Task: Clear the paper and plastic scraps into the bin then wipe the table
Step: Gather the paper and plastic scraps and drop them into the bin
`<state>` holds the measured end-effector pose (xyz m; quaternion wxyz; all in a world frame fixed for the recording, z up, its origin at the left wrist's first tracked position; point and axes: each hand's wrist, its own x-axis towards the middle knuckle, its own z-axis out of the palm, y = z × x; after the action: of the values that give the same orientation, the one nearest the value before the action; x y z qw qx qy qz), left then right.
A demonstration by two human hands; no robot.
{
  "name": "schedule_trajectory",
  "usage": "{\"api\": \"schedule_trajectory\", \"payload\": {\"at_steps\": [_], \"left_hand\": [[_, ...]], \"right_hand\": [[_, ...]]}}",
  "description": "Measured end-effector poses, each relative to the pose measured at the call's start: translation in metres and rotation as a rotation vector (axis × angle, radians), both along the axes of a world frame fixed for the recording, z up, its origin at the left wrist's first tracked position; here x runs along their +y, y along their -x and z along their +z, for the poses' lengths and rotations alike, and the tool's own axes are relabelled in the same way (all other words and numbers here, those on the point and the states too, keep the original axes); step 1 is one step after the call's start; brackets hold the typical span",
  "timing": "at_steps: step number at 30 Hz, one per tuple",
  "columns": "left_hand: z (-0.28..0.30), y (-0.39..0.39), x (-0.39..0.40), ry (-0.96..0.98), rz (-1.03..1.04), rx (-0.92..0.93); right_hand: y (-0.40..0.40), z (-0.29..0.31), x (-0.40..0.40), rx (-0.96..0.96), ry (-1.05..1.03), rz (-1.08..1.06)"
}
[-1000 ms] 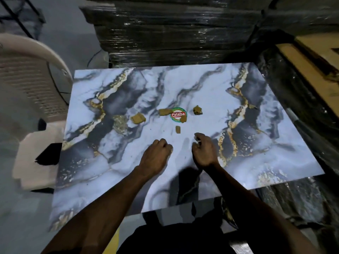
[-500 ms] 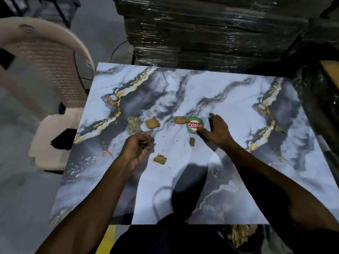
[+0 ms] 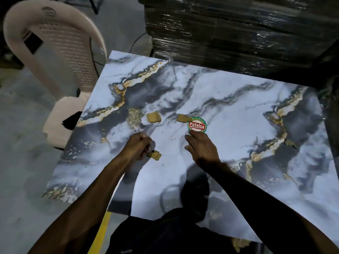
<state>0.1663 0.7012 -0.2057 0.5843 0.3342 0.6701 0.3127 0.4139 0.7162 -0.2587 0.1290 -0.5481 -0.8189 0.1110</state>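
- Marble-patterned tabletop point(image 3: 229, 114), white and grey with gold veins, fills the middle of the view; its left far corner is near a plastic chair point(image 3: 60, 57), and a stack wrapped in dark film point(image 3: 229, 30) stands behind its far edge.
- Floor point(image 3: 20, 140) at the left is grey concrete, and a yellow line point(image 3: 101, 233) runs on it under the near edge.
- Left hand point(image 3: 138, 148) is curled into a fist above the tabletop, left of centre. A brown scrap point(image 3: 155, 155) lies just beside its fingers, touching them or almost; I cannot tell whether the fist holds something.
- Right hand point(image 3: 200, 146) lies flat near the centre with the fingers nearly straight and spread. Its fingertips reach the near rim of a round sticker point(image 3: 196, 125), green and red with the word "Patelsa". It grips nothing.
- Second scrap point(image 3: 183, 118) lies at the far left side of the sticker and touches it.
- Third scrap point(image 3: 154, 116) lies more to the left, apart from the second one.
- Crumpled clear plastic point(image 3: 134, 118) lies just left of the third scrap, toward the left edge.
- Small dark scrap point(image 3: 289, 143) lies well apart from all these, close to the right edge, on a gold vein.
- No bin can be made out; something crumpled and pale point(image 3: 238, 242) shows under the near edge at the right, too dark to identify.
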Motion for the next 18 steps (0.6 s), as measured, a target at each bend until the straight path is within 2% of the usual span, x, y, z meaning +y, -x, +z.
{"api": "schedule_trajectory", "payload": {"at_steps": [4, 8, 12, 15, 18], "left_hand": [[-0.003, -0.002, -0.007, -0.009, -0.079, 0.146], [-0.013, 0.002, -0.015, -0.139, -0.295, 0.429], [-0.02, 0.001, -0.025, -0.146, -0.506, 0.701], [-0.019, -0.004, -0.029, -0.16, -0.548, 0.791], [-0.021, -0.007, -0.033, -0.175, -0.557, 0.804]], "right_hand": [[0.001, -0.002, -0.003, 0.041, -0.035, 0.027], [0.001, 0.001, -0.002, 0.035, -0.049, 0.073], [0.004, 0.007, 0.013, 0.0, 0.003, 0.089], [0.011, 0.019, 0.032, 0.009, 0.102, 0.009], [0.015, 0.029, 0.05, 0.129, 0.147, -0.097]]}}
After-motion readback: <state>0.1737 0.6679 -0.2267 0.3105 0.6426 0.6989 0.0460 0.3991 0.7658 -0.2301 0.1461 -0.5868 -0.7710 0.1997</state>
